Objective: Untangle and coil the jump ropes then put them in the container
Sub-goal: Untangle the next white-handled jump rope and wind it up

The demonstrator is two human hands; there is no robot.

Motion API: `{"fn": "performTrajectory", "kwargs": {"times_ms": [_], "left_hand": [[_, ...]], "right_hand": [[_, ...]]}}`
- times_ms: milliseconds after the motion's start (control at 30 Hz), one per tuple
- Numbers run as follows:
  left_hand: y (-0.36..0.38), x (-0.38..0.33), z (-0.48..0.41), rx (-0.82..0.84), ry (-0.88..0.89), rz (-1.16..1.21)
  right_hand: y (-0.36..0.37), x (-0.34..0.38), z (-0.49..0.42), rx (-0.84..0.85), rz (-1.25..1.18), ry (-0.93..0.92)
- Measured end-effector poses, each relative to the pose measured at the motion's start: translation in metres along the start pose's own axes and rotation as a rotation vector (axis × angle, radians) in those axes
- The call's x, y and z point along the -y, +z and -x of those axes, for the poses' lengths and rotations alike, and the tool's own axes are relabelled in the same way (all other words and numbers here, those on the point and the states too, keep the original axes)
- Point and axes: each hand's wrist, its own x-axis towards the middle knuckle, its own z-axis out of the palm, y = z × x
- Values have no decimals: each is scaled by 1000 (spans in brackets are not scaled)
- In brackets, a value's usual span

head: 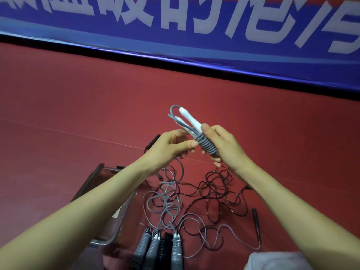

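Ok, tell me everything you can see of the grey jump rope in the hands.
The grey jump rope has two white handles held side by side, tips tilted up and away, with grey rubbery-looking cord looping out of their tips. Tight turns of cord wrap the handles' lower part. The right hand grips that wound section; the left hand pinches the cord beside it. It is in the air above the red floor, a loose length hanging below.

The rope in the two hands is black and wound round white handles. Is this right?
Not quite. The head view shows the rope in the left hand and right hand is grey, not black; it is wound round white handles.
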Motion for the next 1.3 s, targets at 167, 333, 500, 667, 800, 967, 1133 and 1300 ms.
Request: {"fn": "performTrajectory", "kwargs": {"times_ms": [167, 333, 500, 667, 800, 967, 1133, 1300], "left_hand": [[2, -1, 0, 33, 22, -89], [-15, -10, 0, 157, -123, -217], [-40, -14, 0, 281, -136, -224], [-45, -11, 0, 365, -79, -382], [-44, -14, 0, 461, -111, -649], [-17, -5, -1, 333, -106, -829], [-9, -4, -1, 92, -71, -798], [4, -3, 0, 22, -332, -245]], "right_hand": [[-1, -2, -1, -22, -73, 46], [-5, 6, -2, -33, -231, 95], [-12, 14, 5, 175, -345, 166], [-8, 17, 14, 589, -192, 285], [-5, 14, 16, 739, 221, 370], [10, 6, 16, 556, 1074, 208], [6, -4, 7, 239, 1380, -47], [-3, -10, -1, -5, 1507, -272]]}}
